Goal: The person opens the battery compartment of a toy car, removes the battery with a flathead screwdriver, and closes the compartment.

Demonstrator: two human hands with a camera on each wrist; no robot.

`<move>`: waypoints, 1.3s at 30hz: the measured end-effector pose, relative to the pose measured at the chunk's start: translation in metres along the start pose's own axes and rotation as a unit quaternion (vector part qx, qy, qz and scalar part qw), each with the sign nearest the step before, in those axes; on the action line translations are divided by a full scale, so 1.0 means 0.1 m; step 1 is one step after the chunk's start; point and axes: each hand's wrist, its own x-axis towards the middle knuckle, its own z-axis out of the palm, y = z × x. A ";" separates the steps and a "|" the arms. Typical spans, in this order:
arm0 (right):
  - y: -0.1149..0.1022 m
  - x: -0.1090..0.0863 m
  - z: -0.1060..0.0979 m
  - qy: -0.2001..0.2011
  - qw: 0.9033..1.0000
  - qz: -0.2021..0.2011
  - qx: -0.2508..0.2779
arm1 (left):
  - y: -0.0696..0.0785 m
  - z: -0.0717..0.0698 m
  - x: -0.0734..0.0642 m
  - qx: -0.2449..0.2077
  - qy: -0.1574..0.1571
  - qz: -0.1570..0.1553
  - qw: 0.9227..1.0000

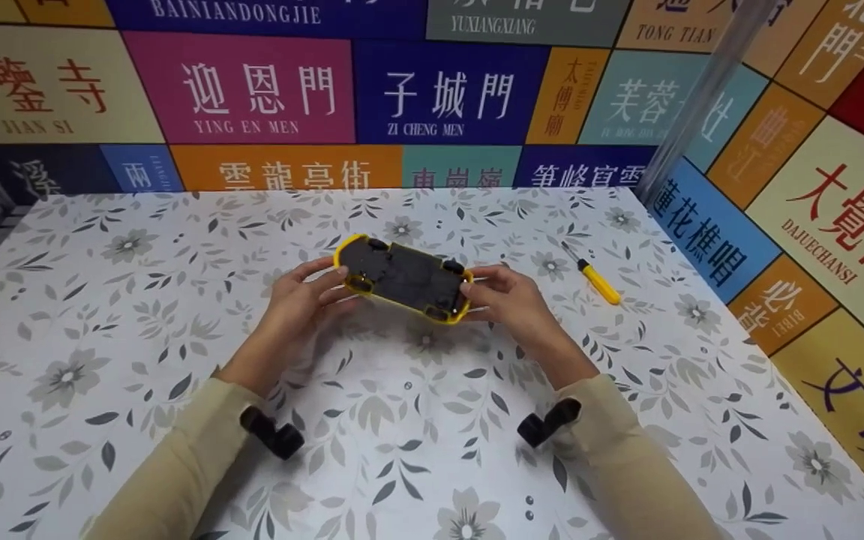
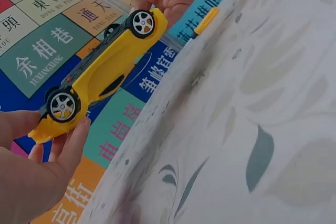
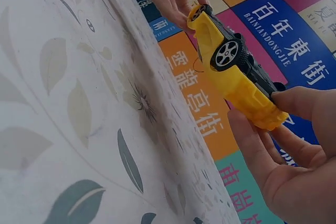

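A yellow toy car (image 1: 409,279) is held upside down above the table, its black underside facing up in the head view. My left hand (image 1: 301,296) grips one end between thumb and fingers. At the other end my right hand (image 1: 511,300) pinches it the same way, thumb on the underside edge. In the left wrist view the yellow side of the toy car (image 2: 100,69) and two silver-spoked wheels show. The right wrist view shows the right hand (image 3: 294,145) with its thumb at the black base and fingers under the yellow body.
A screwdriver (image 1: 598,281) with a yellow and black handle lies on the table to the right of the car. The flower-patterned tablecloth (image 1: 139,315) reaches back to panels of coloured lettered tiles (image 1: 439,97), which also stand along the right side.
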 end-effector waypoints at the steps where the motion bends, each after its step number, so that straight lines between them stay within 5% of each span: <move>1: 0.00 0.00 0.00 0.000 1.000 0.004 0.000 | 0.00 0.01 0.01 -0.007 0.003 0.001 1.000; 15: 0.03 0.01 0.09 -0.003 0.998 0.035 0.048 | -0.05 0.03 0.04 -0.065 -0.018 0.014 0.998; 30: 0.04 -0.07 0.21 -0.043 0.997 0.045 0.054 | -0.15 0.09 -0.05 -0.038 -0.166 0.010 0.985; 39: 0.05 -0.07 0.28 -0.057 0.995 0.038 0.070 | -0.20 0.11 -0.03 -0.033 -0.135 0.028 0.990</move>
